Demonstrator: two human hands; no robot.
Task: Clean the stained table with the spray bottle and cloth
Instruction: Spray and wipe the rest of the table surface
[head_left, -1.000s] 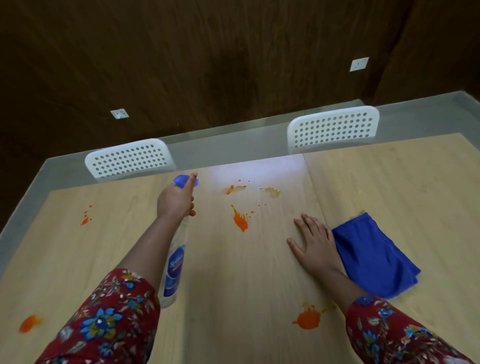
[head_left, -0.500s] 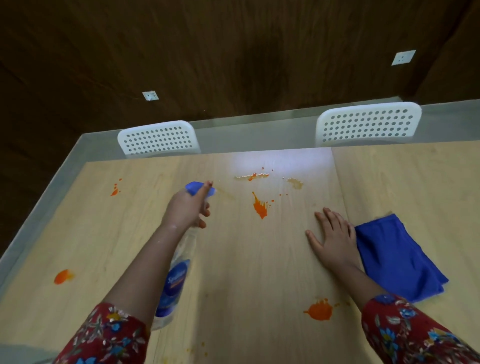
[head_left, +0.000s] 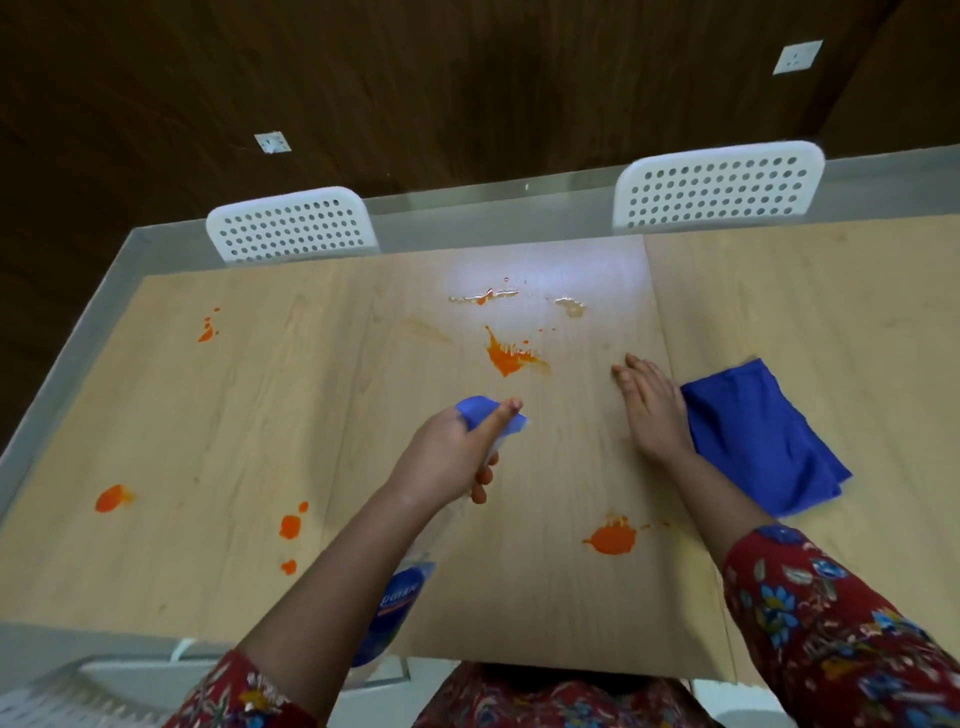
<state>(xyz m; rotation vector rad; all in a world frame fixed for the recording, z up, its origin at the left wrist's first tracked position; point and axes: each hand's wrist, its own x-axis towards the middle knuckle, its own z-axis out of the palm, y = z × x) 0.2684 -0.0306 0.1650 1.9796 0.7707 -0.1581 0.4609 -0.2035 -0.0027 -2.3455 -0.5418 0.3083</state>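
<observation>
My left hand (head_left: 452, 457) grips the neck of a clear spray bottle (head_left: 397, 603) with a blue label; its blue nozzle (head_left: 480, 410) points toward an orange splash (head_left: 509, 356) at the table's middle. My right hand (head_left: 652, 410) lies flat, fingers straight, on the wooden table (head_left: 218, 415). Right beside that hand lies a folded blue cloth (head_left: 753, 441), touching its outer edge. More orange stains sit at the front right (head_left: 613, 539), front left (head_left: 291, 527), far left (head_left: 111, 499) and back left (head_left: 207, 330). Wet smears (head_left: 488, 297) glisten near the far edge.
Two white perforated chairs (head_left: 291, 226) (head_left: 719, 184) stand behind the table's far edge. A second table panel (head_left: 831, 312) adjoins on the right. Dark wood wall behind holds two sockets (head_left: 272, 143). Another white chair (head_left: 78, 691) shows at the near left.
The view tilted down and back, showing the table's near edge. My left hand with the bottle drew closer to me and rightward. The right hand stays flat by the cloth.
</observation>
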